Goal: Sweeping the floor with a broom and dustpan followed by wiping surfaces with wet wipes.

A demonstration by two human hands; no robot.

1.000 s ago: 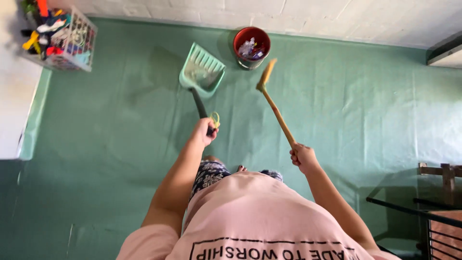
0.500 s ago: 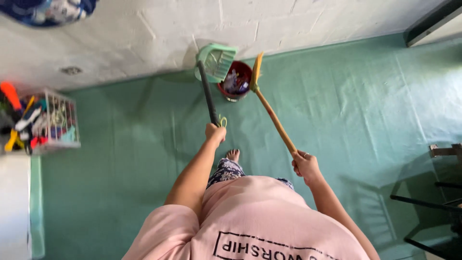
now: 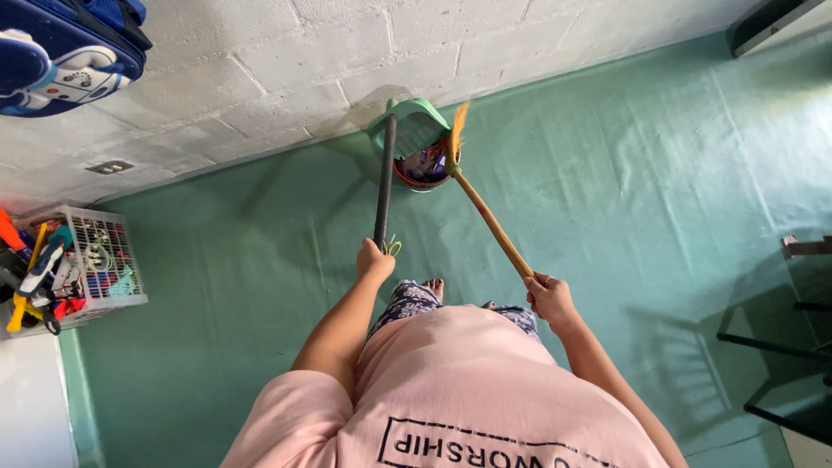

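Fingers of the left hand (image 3: 373, 260): curled tight round the lower end of the dustpan's black handle — a full fist, nothing loose that I can see.
Fingers of the right hand (image 3: 548, 297): wrapped round the end of the broom's wooden stick, thumb side up.
Dustpan (image 3: 407, 132): green, raised by its long handle and tipped over the red bucket (image 3: 423, 170); its mouth points down into the bucket, right by the wall.
Broom (image 3: 481, 201): slants from the right hand up to the bucket, its yellow bristles standing at the bucket's rim, touching or nearly touching the pan's edge.
Bucket: on the green floor (image 3: 624, 199) against the pale block wall (image 3: 260, 78), already holding scraps.
Doing it well, as I judge: keep the pan's lip inside the bucket's rim and tilt it steeply, so dust slides in rather than past — the bristles can brush the pan's face downward in short strokes.
Risk: a long handle held at its end wobbles; a firm left grip keeps the pan from swinging off the rim.
Around: a white wire basket (image 3: 102, 264) of toys stands well apart at the left, a dark metal frame (image 3: 780, 347) at the right.
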